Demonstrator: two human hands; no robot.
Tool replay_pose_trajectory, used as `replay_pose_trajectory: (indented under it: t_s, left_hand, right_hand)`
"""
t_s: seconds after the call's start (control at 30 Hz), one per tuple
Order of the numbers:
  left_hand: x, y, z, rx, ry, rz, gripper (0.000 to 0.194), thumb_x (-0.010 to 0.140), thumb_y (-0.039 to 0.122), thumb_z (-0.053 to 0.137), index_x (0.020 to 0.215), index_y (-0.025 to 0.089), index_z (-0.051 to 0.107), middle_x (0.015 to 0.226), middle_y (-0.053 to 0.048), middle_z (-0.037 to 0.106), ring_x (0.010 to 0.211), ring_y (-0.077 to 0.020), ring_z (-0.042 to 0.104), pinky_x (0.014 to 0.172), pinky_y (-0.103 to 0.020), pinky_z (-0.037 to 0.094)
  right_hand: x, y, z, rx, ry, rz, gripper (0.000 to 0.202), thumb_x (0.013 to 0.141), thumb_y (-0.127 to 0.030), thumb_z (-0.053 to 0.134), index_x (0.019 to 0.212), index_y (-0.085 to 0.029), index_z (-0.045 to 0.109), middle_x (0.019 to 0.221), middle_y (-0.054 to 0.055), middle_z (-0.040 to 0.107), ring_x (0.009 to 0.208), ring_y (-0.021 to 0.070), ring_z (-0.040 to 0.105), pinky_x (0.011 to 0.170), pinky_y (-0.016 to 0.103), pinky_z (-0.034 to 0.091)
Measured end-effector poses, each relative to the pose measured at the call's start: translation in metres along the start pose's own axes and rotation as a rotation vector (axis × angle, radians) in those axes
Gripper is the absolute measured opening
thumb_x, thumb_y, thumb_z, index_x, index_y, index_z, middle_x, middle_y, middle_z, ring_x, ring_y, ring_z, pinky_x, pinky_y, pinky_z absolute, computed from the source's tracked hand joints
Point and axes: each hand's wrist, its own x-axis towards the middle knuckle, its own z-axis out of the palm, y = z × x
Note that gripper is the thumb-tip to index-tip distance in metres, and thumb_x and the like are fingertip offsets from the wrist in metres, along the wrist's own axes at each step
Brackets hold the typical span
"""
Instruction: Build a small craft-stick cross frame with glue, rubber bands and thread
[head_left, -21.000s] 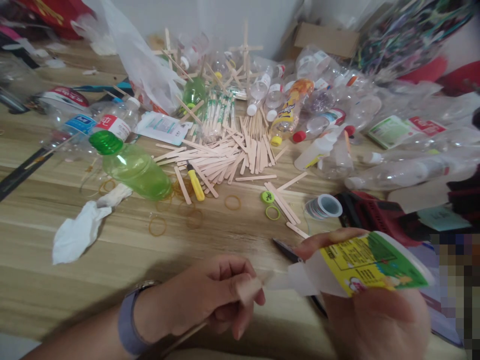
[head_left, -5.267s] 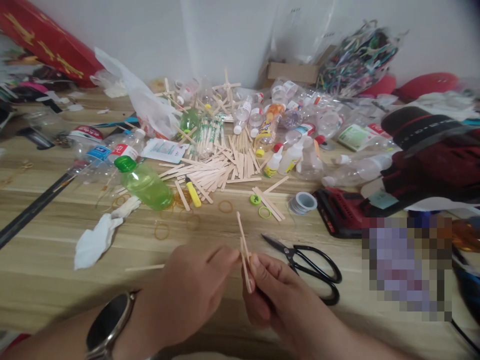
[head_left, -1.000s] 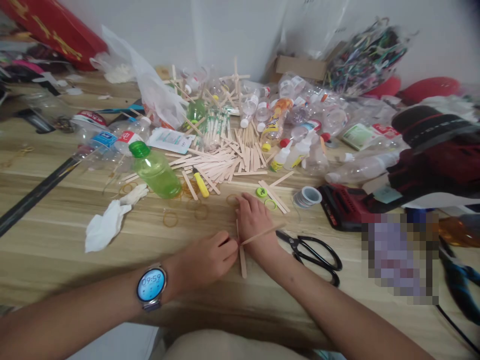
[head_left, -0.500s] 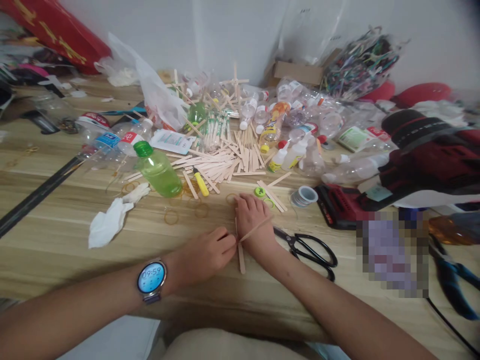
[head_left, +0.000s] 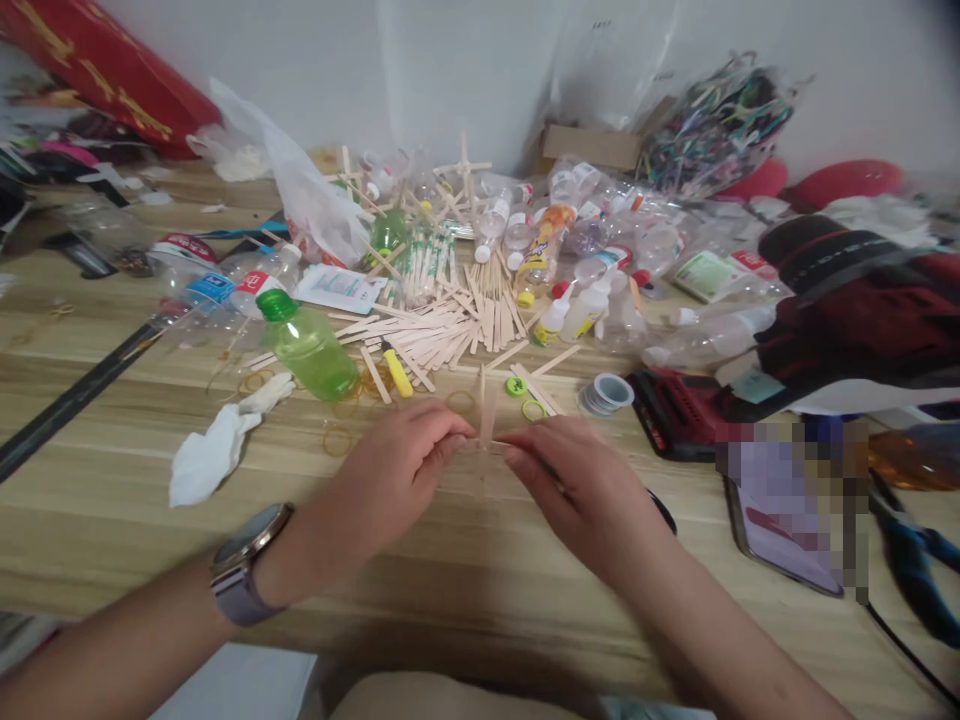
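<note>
The left hand (head_left: 405, 455) and right hand (head_left: 585, 475) pinch opposite ends of the crosspiece of the crossed sticks (head_left: 486, 415), blurred, between them over the near part of the table (head_left: 360, 600). Ahead, loose sticks (head_left: 435, 330) lie heaped beside a clear packet (head_left: 427, 268) of green-and-white wrapped ones. To their left is the green bottle (head_left: 311, 350); whether its tint comes from liquid or plastic, I cannot tell. A white bag (head_left: 319, 205) behind it shows something red-orange inside. Two glue bottles (head_left: 589, 310) stand right of the sticks, near a pile of clear bottles (head_left: 660, 240). Behind, a bag (head_left: 716, 135) bulges with coloured strips next to an open box (head_left: 589, 148), its contents hidden. The spool (head_left: 605, 394) bears wound line.
</note>
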Motion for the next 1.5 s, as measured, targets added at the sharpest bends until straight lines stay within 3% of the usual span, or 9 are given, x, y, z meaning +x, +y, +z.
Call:
replay_pose_trajectory:
  t_s: [0.2, 0.7, 0.93, 1.13, 1.3, 1.5]
  left_hand:
    - [0.001, 0.003, 0.011, -0.014, 0.011, -0.011, 0.018, 0.096, 0.014, 0.045, 0.093, 0.018, 0.062, 0.088, -0.001, 0.064, 0.083, -0.016, 0.06, 0.075, -0.029, 0.048]
    - [-0.008, 0.013, 0.023, 0.239, -0.083, 0.132, 0.027, 0.1, 0.023, 0.037, 0.09, 0.015, 0.062, 0.085, -0.006, 0.062, 0.078, -0.0225, 0.059, 0.068, -0.038, 0.05]
    - [-0.009, 0.013, 0.025, 0.261, -0.077, 0.169, 0.03, 0.101, 0.021, 0.033, 0.093, 0.016, 0.061, 0.084, -0.006, 0.062, 0.078, -0.0214, 0.059, 0.069, -0.037, 0.052]
    - [-0.015, 0.005, 0.03, 0.398, -0.025, 0.295, 0.023, 0.095, 0.007, 0.038, 0.096, 0.015, 0.06, 0.085, -0.006, 0.063, 0.078, -0.0217, 0.06, 0.068, -0.036, 0.053]
    - [-0.02, 0.004, 0.034, 0.443, -0.045, 0.313, 0.024, 0.092, 0.003, 0.038, 0.094, 0.014, 0.06, 0.084, -0.006, 0.063, 0.075, -0.0213, 0.059, 0.065, -0.034, 0.053]
    - [-0.024, 0.001, 0.035, 0.43, -0.076, 0.342, 0.032, 0.096, 0.005, 0.032, 0.096, 0.012, 0.063, 0.086, -0.007, 0.065, 0.076, -0.0211, 0.06, 0.068, -0.033, 0.053]
  right_hand:
    - [-0.004, 0.0, 0.007, 0.087, 0.015, 0.086, 0.009, 0.089, -0.015, 0.057, 0.091, -0.02, 0.064, 0.081, 0.002, 0.068, 0.076, 0.0177, 0.063, 0.066, 0.029, 0.046]
    - [-0.009, 0.001, 0.008, 0.134, 0.071, 0.042, 0.011, 0.087, -0.012, 0.056, 0.082, -0.019, 0.062, 0.07, -0.001, 0.061, 0.067, 0.0146, 0.058, 0.06, 0.025, 0.042]
    - [-0.011, 0.003, 0.011, 0.103, 0.091, 0.013, 0.009, 0.086, -0.014, 0.057, 0.083, -0.021, 0.061, 0.072, 0.0, 0.061, 0.069, 0.0163, 0.057, 0.065, 0.028, 0.041]
    - [-0.013, 0.006, 0.015, -0.013, 0.075, -0.065, 0.008, 0.088, -0.015, 0.058, 0.086, -0.021, 0.063, 0.072, -0.001, 0.062, 0.071, 0.0168, 0.055, 0.074, 0.032, 0.038]
    - [-0.016, 0.006, 0.016, -0.032, 0.053, -0.097, 0.008, 0.088, -0.014, 0.059, 0.086, -0.02, 0.063, 0.076, -0.001, 0.066, 0.074, 0.0173, 0.054, 0.078, 0.032, 0.034]
    - [-0.02, 0.014, 0.021, -0.182, 0.028, -0.174, 0.017, 0.097, -0.019, 0.051, 0.088, -0.02, 0.066, 0.077, 0.001, 0.068, 0.078, 0.0193, 0.056, 0.086, 0.037, 0.031]
